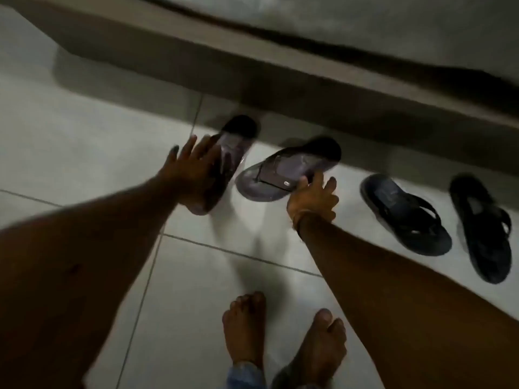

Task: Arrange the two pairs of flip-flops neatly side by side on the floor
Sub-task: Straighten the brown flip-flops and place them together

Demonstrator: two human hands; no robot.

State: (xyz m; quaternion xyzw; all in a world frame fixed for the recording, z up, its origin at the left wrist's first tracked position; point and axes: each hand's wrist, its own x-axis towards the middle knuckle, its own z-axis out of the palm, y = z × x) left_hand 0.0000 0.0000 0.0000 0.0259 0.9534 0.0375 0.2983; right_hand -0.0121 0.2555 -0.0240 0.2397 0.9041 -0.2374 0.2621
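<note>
Left hand [193,171] lies flat, fingers spread, on one grey flip-flop [224,155]; right hand [311,200] grips its mate [283,171]; black pair [407,214] lies beside.

There is one view, from a wide-angle camera on the person's head, facing forward and steeply down at the tiled floor [84,153]. It sits close above both outstretched forearms, with the bare feet [247,329] at the bottom edge and a bed base [280,80] across the top. The picture is tilted and somewhat blurred.
</note>
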